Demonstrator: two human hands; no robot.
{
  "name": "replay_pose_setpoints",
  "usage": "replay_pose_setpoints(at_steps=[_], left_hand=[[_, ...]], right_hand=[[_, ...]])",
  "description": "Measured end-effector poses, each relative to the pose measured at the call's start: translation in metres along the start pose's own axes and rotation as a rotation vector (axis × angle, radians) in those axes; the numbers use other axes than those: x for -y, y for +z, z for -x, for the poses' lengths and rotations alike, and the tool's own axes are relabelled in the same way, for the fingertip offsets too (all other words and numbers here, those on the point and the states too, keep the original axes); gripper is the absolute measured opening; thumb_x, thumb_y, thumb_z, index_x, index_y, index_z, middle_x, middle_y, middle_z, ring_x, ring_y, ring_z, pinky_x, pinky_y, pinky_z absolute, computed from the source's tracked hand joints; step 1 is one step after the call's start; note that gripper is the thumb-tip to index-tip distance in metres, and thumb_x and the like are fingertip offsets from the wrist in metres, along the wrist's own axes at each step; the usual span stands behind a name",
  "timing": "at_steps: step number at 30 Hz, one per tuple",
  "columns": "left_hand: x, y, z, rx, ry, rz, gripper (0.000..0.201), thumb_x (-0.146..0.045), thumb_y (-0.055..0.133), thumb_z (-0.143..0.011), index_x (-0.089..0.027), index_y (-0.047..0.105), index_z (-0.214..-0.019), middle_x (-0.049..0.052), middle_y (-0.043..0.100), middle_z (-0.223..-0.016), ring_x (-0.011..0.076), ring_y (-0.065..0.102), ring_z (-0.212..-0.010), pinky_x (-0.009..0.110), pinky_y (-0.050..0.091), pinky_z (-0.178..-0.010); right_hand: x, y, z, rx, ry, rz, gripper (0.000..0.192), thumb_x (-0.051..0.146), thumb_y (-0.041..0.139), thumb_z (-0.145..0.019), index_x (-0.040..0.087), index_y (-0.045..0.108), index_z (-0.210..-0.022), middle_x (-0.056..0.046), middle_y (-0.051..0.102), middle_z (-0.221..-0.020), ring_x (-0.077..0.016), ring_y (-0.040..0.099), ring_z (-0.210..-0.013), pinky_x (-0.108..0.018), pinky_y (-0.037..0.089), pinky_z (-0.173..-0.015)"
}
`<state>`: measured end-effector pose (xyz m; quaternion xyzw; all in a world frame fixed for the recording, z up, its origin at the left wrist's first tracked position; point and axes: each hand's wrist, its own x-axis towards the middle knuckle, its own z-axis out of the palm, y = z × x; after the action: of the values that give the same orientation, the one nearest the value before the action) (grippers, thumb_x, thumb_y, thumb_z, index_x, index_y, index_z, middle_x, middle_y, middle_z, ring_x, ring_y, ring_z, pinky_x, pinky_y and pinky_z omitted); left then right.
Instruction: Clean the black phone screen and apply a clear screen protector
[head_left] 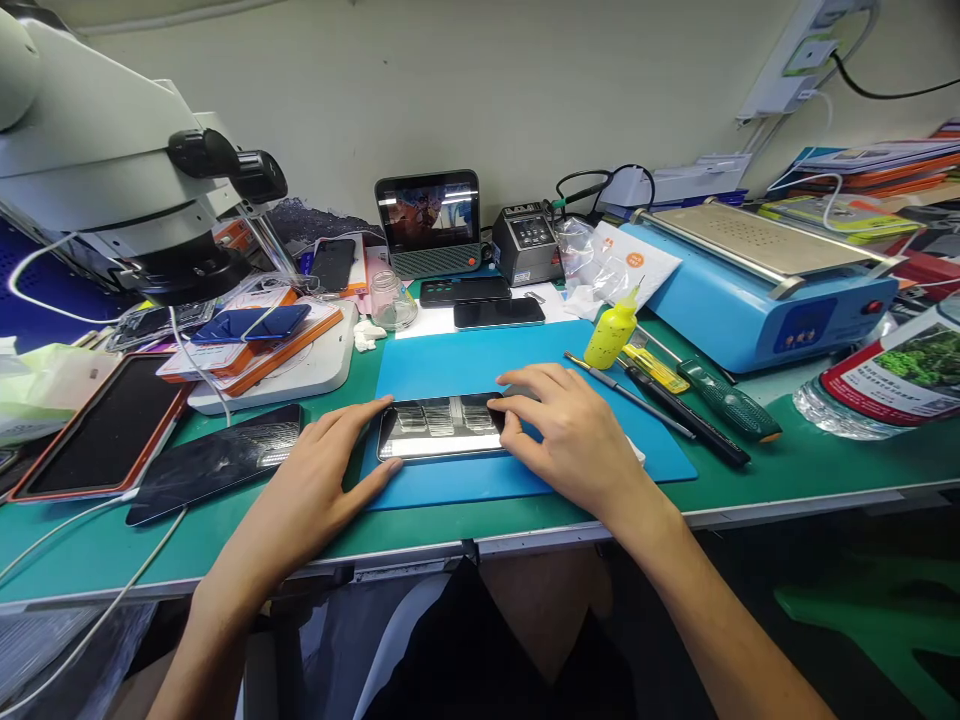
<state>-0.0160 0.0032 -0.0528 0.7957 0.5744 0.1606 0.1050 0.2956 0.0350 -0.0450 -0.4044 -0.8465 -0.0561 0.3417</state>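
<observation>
A smartphone (pixel 442 428) lies face up and sideways on the blue mat (pixel 480 350), its dark glass reflecting ceiling lights. My left hand (pixel 315 480) grips its left end, index fingertip at the upper corner and thumb at the lower one. At the opposite end, my right hand (pixel 574 435) is bent over the phone's right edge, with its thumb and a fingertip touching near the upper right corner. The right palm hides what lies beneath it. A small white piece (pixel 636 450) peeks out beside the right wrist.
Right of the mat are a yellow bottle (pixel 611 335), a green-handled screwdriver (pixel 727 400), a black pen-like tool (pixel 686 415) and a blue heating machine (pixel 772 290). A microscope (pixel 127 160) overhangs the left side, above phones (pixel 217 460) and boxes. A screen device (pixel 429 225) stands behind.
</observation>
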Motion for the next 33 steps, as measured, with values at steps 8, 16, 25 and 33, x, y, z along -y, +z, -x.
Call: replay_pose_setpoints(at_steps=[8,16,25,33], left_hand=[[0.0006,0.0011,0.0009,-0.011,0.015,0.0,0.064,-0.066,0.05,-0.108,-0.039,0.036,-0.165,0.003,0.054,-0.162,0.0287,0.049,-0.151,0.052,0.04,-0.128],[-0.0012,-0.0005,-0.0009,-0.026,0.077,0.013,0.056,-0.062,0.051,-0.109,-0.037,0.044,-0.159,0.002,0.055,-0.163,0.0277,0.05,-0.151,0.051,0.04,-0.128],[-0.0016,0.0002,-0.0006,-0.043,0.103,0.031,0.046,-0.062,0.053,-0.108,-0.042,0.052,-0.15,-0.002,0.056,-0.163,0.0296,0.051,-0.15,0.054,0.041,-0.127],[0.0022,0.0011,-0.0005,-0.015,-0.012,0.065,0.069,-0.068,0.054,-0.105,-0.039,0.035,-0.165,0.003,0.05,-0.168,0.0316,0.051,-0.152,0.055,0.042,-0.128]], right_hand=[[0.0011,-0.0017,0.0008,0.046,-0.059,-0.004,0.026,0.015,0.06,-0.101,0.019,0.083,-0.111,-0.009,0.079,-0.123,-0.0289,0.07,-0.116,-0.048,0.057,-0.097],[0.0013,-0.0012,0.0003,0.106,-0.085,0.008,0.028,0.017,0.06,-0.102,0.019,0.081,-0.12,-0.011,0.075,-0.137,-0.0297,0.069,-0.125,-0.048,0.058,-0.101],[0.0005,0.0005,0.0015,0.075,0.045,0.069,0.03,0.015,0.056,-0.104,0.014,0.081,-0.121,-0.019,0.07,-0.145,-0.0345,0.067,-0.127,-0.058,0.055,-0.108],[-0.0035,0.0017,0.0041,0.067,0.125,0.038,0.034,0.024,0.049,-0.111,0.012,0.074,-0.131,-0.016,0.076,-0.133,-0.0331,0.069,-0.121,-0.056,0.054,-0.107]])
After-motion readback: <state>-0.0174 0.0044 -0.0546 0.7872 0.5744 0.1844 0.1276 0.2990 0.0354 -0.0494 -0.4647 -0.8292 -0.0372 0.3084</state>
